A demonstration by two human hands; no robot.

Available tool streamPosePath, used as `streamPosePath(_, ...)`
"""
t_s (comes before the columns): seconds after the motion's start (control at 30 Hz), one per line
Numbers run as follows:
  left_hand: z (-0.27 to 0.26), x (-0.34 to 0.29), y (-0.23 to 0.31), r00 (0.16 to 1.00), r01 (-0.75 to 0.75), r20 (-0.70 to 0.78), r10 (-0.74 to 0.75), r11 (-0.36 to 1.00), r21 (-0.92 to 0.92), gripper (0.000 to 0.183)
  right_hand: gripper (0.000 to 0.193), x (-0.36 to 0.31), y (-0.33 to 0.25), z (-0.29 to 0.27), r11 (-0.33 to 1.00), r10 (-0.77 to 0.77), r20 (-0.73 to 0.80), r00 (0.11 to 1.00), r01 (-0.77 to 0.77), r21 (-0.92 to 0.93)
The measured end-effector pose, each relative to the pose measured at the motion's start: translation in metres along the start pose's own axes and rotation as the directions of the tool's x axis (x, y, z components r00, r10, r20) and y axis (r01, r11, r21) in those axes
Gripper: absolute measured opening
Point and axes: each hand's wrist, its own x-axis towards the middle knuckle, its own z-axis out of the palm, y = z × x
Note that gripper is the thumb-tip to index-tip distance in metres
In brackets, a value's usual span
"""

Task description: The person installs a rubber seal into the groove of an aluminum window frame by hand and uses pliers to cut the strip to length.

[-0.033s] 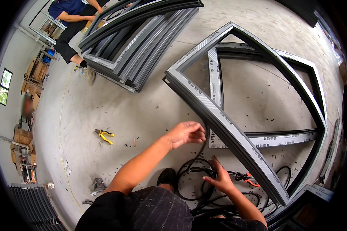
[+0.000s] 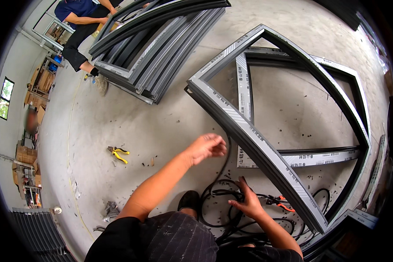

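My left hand (image 2: 207, 147) hovers beside the lower left side of an arched grey frame (image 2: 249, 131), its fingers bent and smeared at the tips. A thin black rubber strip (image 2: 228, 162) hangs close to those fingertips, running from the frame's edge to a loose coil (image 2: 218, 225) by my feet. Whether the fingers touch or grip the strip, I cannot tell. Lower right, my right hand (image 2: 248, 201) is open above the coil, thumb and fingers apart. Red-handled pliers (image 2: 285, 204) lie just right of it, partly under the frame.
A second grey frame (image 2: 327, 158) lies beneath the arched one. Yellow-handled pliers (image 2: 119, 154) rest on the floor to the left, among small black scraps. A stack of dark frames (image 2: 161, 61) stands at the far left, where another person (image 2: 81, 22) sits.
My left hand has moved slightly left and up. Near it, the black strip has shifted left and bows more. My right hand has stayed nearly still.
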Motion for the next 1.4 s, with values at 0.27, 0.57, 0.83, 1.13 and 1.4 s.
streamPosePath(0.27,-0.073,0.054,0.045,0.831,-0.167,-0.509,0.225,0.973,0.158,0.028,0.039,0.016,0.016,0.025,0.690,-0.248,0.079,0.966,0.233,-0.685)
streamPosePath(0.57,-0.085,0.076,0.056,0.835,-0.132,-0.540,0.107,0.991,-0.007,0.033,0.014,-0.021,-0.032,-0.010,0.859,-0.185,-0.097,0.978,0.113,-0.499)
streamPosePath(0.83,-0.082,0.101,0.056,0.702,-0.153,-0.688,0.186,0.982,0.110,0.020,0.022,-0.142,-0.123,-0.106,0.809,0.571,-0.368,0.734,-0.425,0.406)
streamPosePath(1.13,-0.114,0.097,0.081,0.825,0.087,-0.557,-0.092,0.996,-0.035,0.022,0.012,-0.199,-0.122,-0.164,0.867,0.468,-0.236,0.851,-0.495,-0.066)
streamPosePath(1.4,-0.063,0.105,0.090,0.745,0.261,-0.667,-0.021,0.929,0.262,0.026,0.013,-0.153,-0.017,-0.130,0.986,0.112,0.230,0.967,-0.080,-0.144)
